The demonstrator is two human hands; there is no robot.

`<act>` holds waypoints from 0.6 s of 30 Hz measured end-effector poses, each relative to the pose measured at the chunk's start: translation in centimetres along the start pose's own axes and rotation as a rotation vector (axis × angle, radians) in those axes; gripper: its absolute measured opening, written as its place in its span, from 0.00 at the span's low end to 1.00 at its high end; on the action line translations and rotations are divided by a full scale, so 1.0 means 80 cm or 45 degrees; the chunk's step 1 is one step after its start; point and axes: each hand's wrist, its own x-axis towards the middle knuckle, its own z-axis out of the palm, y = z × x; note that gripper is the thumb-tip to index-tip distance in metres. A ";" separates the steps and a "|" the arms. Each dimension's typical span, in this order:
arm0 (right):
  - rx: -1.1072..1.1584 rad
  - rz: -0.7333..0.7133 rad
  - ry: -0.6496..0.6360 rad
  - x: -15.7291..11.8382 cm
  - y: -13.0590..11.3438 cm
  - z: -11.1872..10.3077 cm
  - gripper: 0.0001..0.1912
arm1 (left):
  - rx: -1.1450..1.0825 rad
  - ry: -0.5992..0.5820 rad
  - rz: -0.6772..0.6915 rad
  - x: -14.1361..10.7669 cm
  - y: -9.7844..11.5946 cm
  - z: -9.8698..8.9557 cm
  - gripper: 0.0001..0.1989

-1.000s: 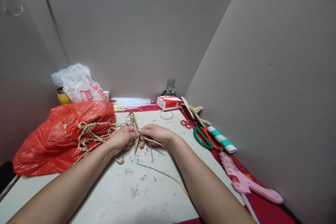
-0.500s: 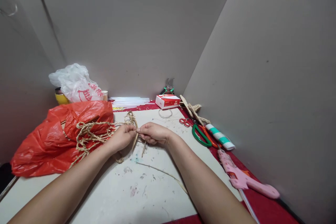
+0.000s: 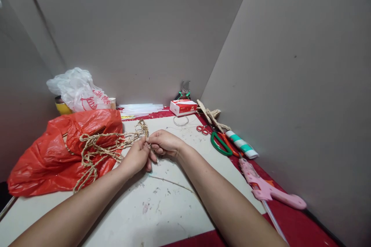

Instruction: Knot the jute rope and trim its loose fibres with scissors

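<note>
A tan braided straw cord [image 3: 95,144] trails in loops from my hands across the red plastic bag on the left. My left hand [image 3: 139,155] pinches the cord near its bunched end, thumb and forefinger together. Fingertip to fingertip with it, my right hand [image 3: 164,142] is closed on the same spot of the cord; the exact strand between the fingers is too small to make out. Beneath the hands, a thin dry stalk [image 3: 171,182] lies on the white board [image 3: 130,216].
The red plastic bag [image 3: 37,162] bulges at left, with a white plastic bag [image 3: 78,92] behind it. Clear glue sticks [image 3: 142,109], a red-white box [image 3: 183,107] and pruning shears [image 3: 184,89] line the back. Green-handled scissors [image 3: 220,144] and a pink glue gun [image 3: 269,191] lie right.
My hands stay together on the cord, with the left fingers now lower and more spread. Strand ends that hung below the hands are no longer visible. The view has shifted slightly.
</note>
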 end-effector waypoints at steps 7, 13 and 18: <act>-0.005 -0.016 -0.049 0.000 0.000 -0.003 0.06 | 0.090 0.014 0.015 -0.008 0.011 0.005 0.13; 0.064 0.017 -0.072 -0.011 -0.009 -0.021 0.04 | 0.425 0.148 0.000 -0.002 0.041 -0.032 0.16; 0.091 0.021 -0.128 -0.008 -0.005 -0.024 0.05 | 0.092 0.301 0.145 0.012 0.022 -0.031 0.08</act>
